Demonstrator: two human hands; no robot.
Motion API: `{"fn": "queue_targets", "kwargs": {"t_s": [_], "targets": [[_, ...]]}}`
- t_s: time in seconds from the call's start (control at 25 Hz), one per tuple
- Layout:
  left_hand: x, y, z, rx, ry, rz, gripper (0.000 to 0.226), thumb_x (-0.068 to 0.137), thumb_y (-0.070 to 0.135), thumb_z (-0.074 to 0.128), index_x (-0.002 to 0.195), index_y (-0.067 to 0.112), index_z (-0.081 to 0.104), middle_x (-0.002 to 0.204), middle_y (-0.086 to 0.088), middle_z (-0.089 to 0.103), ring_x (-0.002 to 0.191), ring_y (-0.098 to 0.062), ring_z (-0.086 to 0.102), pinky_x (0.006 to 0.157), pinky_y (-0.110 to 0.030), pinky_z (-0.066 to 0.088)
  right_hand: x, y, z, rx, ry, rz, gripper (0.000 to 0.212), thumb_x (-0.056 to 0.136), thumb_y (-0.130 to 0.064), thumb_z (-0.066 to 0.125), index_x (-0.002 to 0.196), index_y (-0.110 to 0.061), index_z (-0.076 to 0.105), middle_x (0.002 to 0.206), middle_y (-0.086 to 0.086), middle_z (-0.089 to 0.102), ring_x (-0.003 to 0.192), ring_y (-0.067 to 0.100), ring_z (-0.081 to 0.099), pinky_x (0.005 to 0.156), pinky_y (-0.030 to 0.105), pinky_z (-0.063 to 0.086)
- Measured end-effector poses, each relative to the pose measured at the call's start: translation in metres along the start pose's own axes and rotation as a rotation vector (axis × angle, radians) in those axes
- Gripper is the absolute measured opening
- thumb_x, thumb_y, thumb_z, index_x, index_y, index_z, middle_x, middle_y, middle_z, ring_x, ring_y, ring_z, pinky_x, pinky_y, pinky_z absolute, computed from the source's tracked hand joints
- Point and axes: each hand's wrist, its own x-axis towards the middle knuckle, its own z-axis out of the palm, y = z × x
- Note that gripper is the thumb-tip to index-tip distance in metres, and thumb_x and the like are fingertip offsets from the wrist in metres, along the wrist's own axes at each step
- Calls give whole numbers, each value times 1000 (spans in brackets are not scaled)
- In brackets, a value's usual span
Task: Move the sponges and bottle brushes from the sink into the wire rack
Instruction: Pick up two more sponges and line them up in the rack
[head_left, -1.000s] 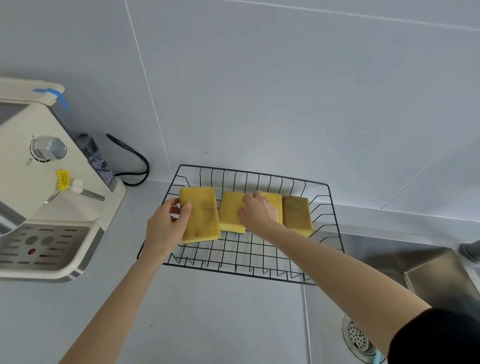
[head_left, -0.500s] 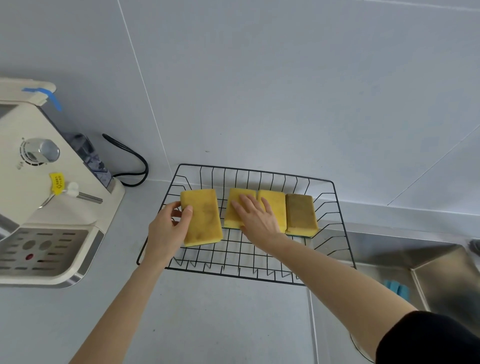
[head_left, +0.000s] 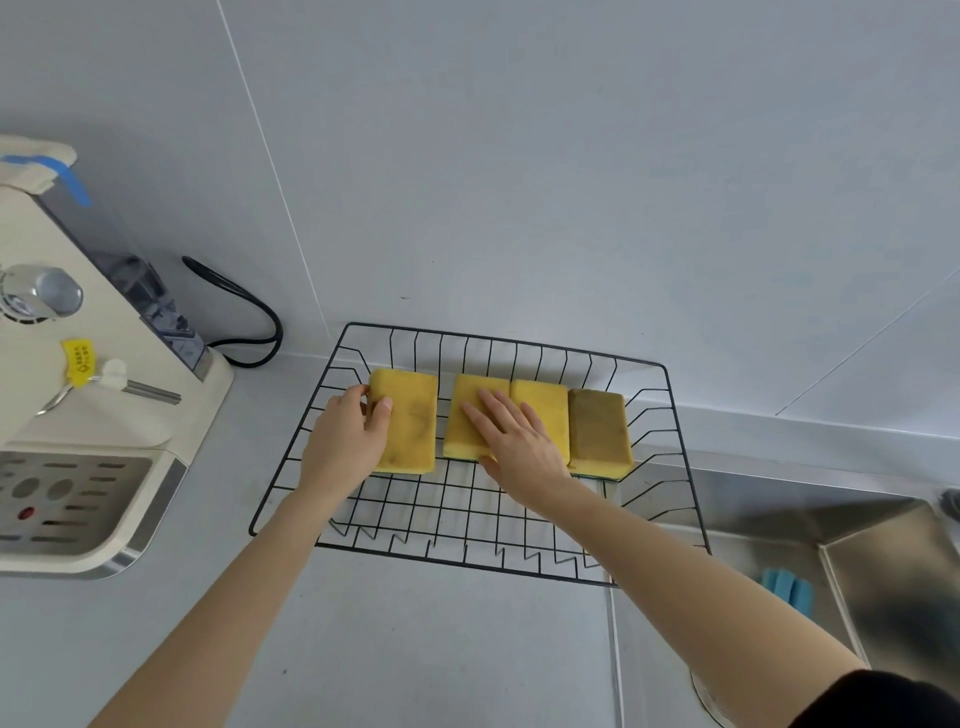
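Note:
A black wire rack (head_left: 670, 415) stands on the counter against the wall, partly over the sink's left edge. Several yellow sponges lie in a row along its back. My left hand (head_left: 348, 441) grips the leftmost sponge (head_left: 410, 426) by its left side. My right hand (head_left: 519, 447) lies flat, fingers spread, on the second sponge (head_left: 465, 431). A third yellow sponge (head_left: 543, 410) and a browner, stained sponge (head_left: 597, 431) lie to the right, touching each other. A blue object (head_left: 787, 587) shows in the sink (head_left: 779, 519); I cannot tell what it is.
A cream coffee machine (head_left: 78, 395) stands at the left on the grey counter (head_left: 415, 649), its black cable (head_left: 244, 312) looping against the tiled wall. The sink drain (head_left: 709, 696) shows at the bottom right.
My right hand has flattened out and slid back onto the second sponge. The left hand keeps its hold on the leftmost sponge. The view has shifted slightly, revealing the blue object in the sink.

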Motion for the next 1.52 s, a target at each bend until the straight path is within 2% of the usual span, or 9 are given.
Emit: {"fn": "queue_targets", "kwargs": {"t_s": [0.16, 0.4, 0.56, 0.64, 0.72, 0.84, 1.04, 1.36, 1.52], "targets": [[9, 9, 12, 162, -3, -36, 44, 96, 31, 33, 129, 3, 41, 122, -20, 53, 108, -37, 55, 81, -43, 44, 0, 3, 3, -1, 6, -16, 65, 96, -22, 47, 149, -23, 9, 160, 2, 5, 148, 20, 0, 120, 37, -3], [11, 5, 31, 81, -42, -78, 42, 98, 25, 29, 133, 3, 36, 131, -21, 47, 114, -36, 51, 89, -44, 43, 1, 3, 6, 8, 20, -22, 65, 95, -22, 47, 149, -23, 10, 160, 3, 6, 148, 20, 0, 119, 38, -4], [4, 1, 31, 75, -185, 63, 63, 94, 29, 41, 145, 8, 11, 153, -19, 16, 141, -33, 20, 114, -44, 24, 1, 3, 6, 9, 26, -25, 66, 95, -21, 48, 149, -23, 10, 160, 4, 6, 148, 21, 1, 119, 38, -3], [-1, -4, 28, 218, -311, 130, 78, 89, 34, 50, 147, 15, 1, 156, -16, -3, 144, -33, 1, 118, -46, 14, 1, 3, 6, 10, 26, -16, 66, 95, -21, 47, 149, -23, 9, 160, 3, 6, 148, 21, 0, 120, 38, -3], [-4, -11, 28, 350, -392, 156, 87, 87, 33, 54, 146, 19, -8, 155, -15, -16, 144, -34, -8, 118, -46, 11, 0, 2, 6, 3, 25, -15, 66, 96, -22, 47, 149, -24, 8, 160, 3, 4, 148, 20, -1, 119, 38, -4], [-3, -14, 31, 471, -336, 182, 86, 88, 22, 54, 146, 19, -11, 155, -18, -14, 144, -36, 2, 115, -45, 25, 0, 2, 6, -8, 18, -17, 66, 96, -23, 45, 149, -25, 6, 160, 2, 2, 148, 20, -3, 119, 38, -5], [2, -5, 45, 419, -239, 209, 73, 92, 19, 47, 146, 25, -1, 156, -16, -7, 141, -32, 20, 104, -42, 41, -1, 4, 9, -29, 37, -44, 65, 96, -24, 44, 149, -23, 6, 160, 4, 3, 148, 23, 0, 119, 40, -4], [10, -3, 49, 389, -249, 197, 75, 90, 19, 51, 147, 25, 2, 157, -14, -5, 139, -32, 25, 107, -43, 39, 0, 3, 10, -89, 9, -26, 64, 98, -27, 37, 149, -24, -2, 160, 4, -4, 148, 22, -6, 118, 39, -8], [14, -1, 44, 406, -313, 180, 80, 87, 31, 55, 146, 26, 2, 157, -13, -7, 142, -32, 19, 111, -45, 32, 1, 5, 5, -83, -9, -38, 66, 97, -29, 40, 149, -23, -1, 160, 3, -3, 148, 21, -4, 119, 39, -5]]}}
